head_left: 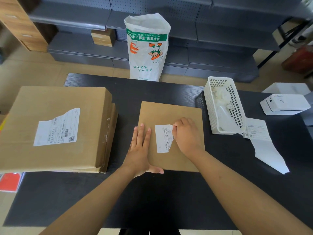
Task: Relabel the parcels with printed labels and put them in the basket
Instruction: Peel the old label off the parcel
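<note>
A flat brown parcel [171, 114] lies in the middle of the black table [152, 200]. A white label [163, 139] is stuck on it, with its right edge lifted and torn. My right hand [187, 135] pinches that lifted edge between thumb and fingers. My left hand [141, 149] lies flat on the parcel's left part, fingers apart. A stack of larger brown parcels [50, 129] sits at the left; the top one carries a partly torn white label [57, 128]. A white slotted basket [223, 106] stands to the right of the middle parcel and holds crumpled white scraps.
A white label printer [284, 104] sits at the far right. A printed label with a strip of backing paper [264, 141] lies next to the basket. A white printed sack [147, 48] stands on the floor behind the table, in front of grey shelving [220, 39].
</note>
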The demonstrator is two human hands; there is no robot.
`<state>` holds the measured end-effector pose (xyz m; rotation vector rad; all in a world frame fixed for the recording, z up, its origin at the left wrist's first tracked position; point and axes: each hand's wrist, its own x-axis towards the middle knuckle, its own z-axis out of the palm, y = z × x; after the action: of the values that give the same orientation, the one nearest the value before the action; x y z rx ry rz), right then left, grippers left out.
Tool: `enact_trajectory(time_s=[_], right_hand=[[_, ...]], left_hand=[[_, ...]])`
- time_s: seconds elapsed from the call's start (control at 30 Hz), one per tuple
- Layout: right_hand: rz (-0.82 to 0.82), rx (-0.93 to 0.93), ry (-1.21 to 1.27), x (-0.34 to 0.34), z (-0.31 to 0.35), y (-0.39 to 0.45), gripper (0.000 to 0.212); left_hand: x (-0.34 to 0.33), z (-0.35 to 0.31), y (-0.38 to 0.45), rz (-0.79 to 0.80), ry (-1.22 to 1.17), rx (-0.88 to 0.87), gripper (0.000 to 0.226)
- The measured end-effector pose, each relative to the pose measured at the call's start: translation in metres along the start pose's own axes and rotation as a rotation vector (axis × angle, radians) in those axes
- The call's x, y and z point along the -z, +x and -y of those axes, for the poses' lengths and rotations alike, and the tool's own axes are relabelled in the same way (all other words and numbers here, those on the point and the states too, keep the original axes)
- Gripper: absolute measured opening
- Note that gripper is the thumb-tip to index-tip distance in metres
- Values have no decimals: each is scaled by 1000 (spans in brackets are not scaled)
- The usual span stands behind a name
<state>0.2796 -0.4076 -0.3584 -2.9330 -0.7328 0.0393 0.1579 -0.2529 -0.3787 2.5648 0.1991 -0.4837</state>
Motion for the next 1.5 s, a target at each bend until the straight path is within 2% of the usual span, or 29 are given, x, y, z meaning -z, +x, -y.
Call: enact_trajectory(time_s=[0.1, 0.2, 0.57, 0.73, 0.83, 0.9, 1.0, 1.07, 1.17, 1.4, 1.5], right_hand=[[71, 13, -72, -1, 4, 2, 20], [141, 75, -150, -4, 6, 1, 32], [194, 96, -149, -4, 15, -13, 36], [165, 156, -132, 0, 12, -15, 30], [23, 106, -34, 5, 9, -12, 15], [-39, 28, 41, 7, 7, -8, 18], [11, -58, 141, 10, 5, 0, 28], [71, -1, 113, 9, 5, 3, 33], [71, 85, 48, 7, 6, 4, 30], [99, 137, -75, 3, 14, 0, 17], [130, 165, -105, 1, 19, -5, 22]], left_hand=[[0, -2, 0, 0, 9, 16, 150], [0, -4, 0, -7, 19, 40, 151], [0, -7, -2, -6, -20, 69, 154], [-1, -7, -1, -14, -13, 70, 154], [-2, -5, -1, -17, -38, 49, 152], [-3, -3, -1, -20, -56, 37, 152], [-4, -2, 0, -23, -60, 28, 153], [-4, -2, 0, -23, -60, 27, 152], [-4, -2, 0, -27, -50, 22, 150], [-5, -5, 0, -46, -50, 64, 153], [-5, -7, 0, -36, -42, 98, 155]])
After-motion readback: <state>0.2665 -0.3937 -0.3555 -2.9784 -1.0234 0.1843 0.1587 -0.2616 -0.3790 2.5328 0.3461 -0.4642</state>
